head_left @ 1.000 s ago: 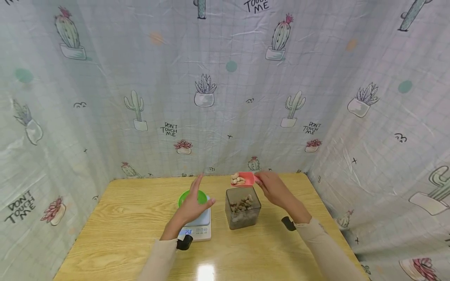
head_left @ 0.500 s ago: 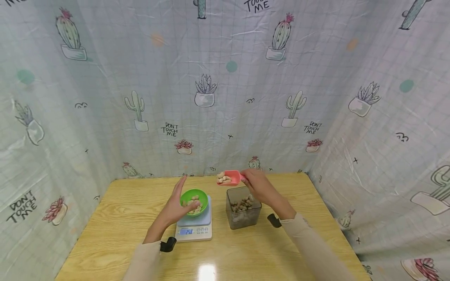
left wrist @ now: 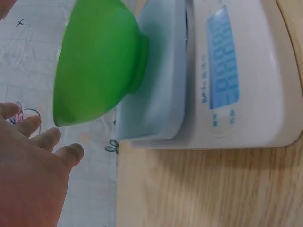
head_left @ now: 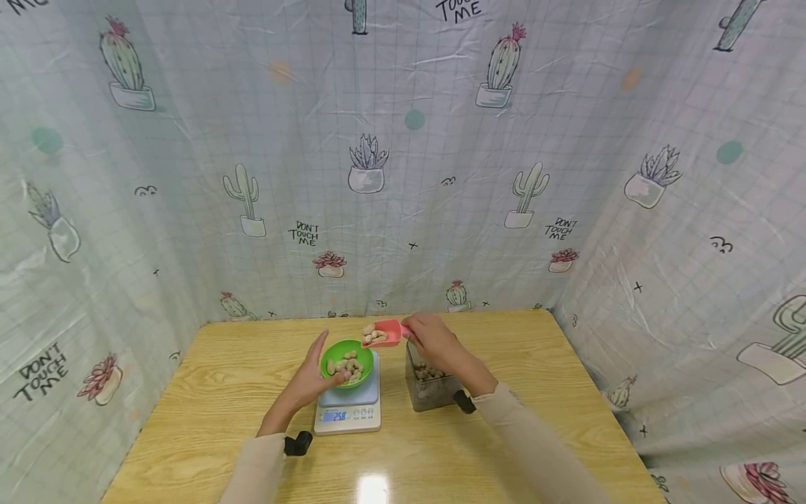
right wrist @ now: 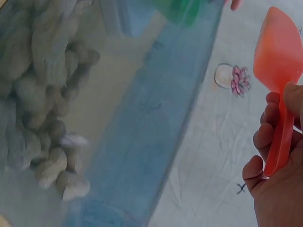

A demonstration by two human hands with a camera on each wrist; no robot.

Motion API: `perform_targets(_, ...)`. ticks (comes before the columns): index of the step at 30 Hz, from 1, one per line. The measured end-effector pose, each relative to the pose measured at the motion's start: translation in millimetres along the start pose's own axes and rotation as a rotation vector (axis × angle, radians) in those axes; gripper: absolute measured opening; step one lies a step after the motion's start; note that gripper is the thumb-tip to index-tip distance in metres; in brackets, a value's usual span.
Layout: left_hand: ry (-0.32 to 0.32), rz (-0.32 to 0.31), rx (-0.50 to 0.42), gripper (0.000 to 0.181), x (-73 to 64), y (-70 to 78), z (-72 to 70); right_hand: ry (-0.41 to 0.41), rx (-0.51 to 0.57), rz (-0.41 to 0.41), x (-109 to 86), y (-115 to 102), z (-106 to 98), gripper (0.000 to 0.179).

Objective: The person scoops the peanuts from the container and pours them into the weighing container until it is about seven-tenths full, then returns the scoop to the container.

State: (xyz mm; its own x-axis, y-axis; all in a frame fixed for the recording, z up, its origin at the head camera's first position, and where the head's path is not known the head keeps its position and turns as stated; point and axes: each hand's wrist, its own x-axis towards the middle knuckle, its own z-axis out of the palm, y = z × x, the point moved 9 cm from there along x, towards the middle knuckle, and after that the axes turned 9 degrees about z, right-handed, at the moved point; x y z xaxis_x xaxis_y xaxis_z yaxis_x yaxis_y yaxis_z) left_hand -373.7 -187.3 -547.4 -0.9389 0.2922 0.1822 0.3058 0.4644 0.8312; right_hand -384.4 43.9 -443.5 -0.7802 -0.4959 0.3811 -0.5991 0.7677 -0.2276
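My right hand [head_left: 436, 341] grips the handle of a red plastic scoop [head_left: 392, 332] with several peanuts [head_left: 374, 336] in it. The scoop's front lip overlaps the right rim of a green bowl [head_left: 340, 348] in the head view. More peanuts lie in that bowl, which sits on the platform of a white digital scale [left wrist: 265, 85]; its display reads about 25.8. To the bowl's left is my left hand [head_left: 307, 380], fingers extended and thumb over the near rim in the head view. Its fingers [left wrist: 47, 138] stand a little off the bowl's side in the left wrist view.
A clear, smoky square container [head_left: 428, 397] partly filled with peanuts stands right of the scale, under my right forearm. The wooden table [head_left: 252, 357] ends at a cactus-print curtain [head_left: 403, 231] behind and along both sides.
My right hand has carried the loaded scoop leftward from above the container to the bowl's rim, lowering it lately. My left hand has drawn back left, uncovering the bowl.
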Motion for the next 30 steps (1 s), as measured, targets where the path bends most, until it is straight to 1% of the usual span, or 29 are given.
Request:
perform_targets(3,-0.005,-0.022,0.0,0.109,-0.8,-6.7,3.6,-0.064,-0.029,0.047,2.6,-2.3,10.4,0.028)
perform_targets(7,-0.016,-0.054,-0.009,0.108,-3.1,-13.1,9.0,-0.12,-0.069,0.062,6.0,-9.4,20.5,0.028)
perform_targets(12,-0.036,-0.074,-0.003,0.11,-1.7,-18.6,14.6,-0.129,-0.094,0.055,10.3,-18.8,27.2,0.027)
perform_targets(20,-0.052,-0.096,0.027,0.116,0.8,-26.5,19.8,-0.148,-0.137,0.056,16.8,-21.9,41.6,0.022)
perform_targets(26,-0.056,-0.087,0.035,0.116,0.3,-30.9,21.3,-0.175,-0.203,0.03,18.4,-25.0,47.6,0.018)
perform_targets(30,-0.052,-0.088,0.028,0.117,0.1,-31.3,22.2,-0.212,-0.286,0.009,21.0,-29.5,49.7,0.02)
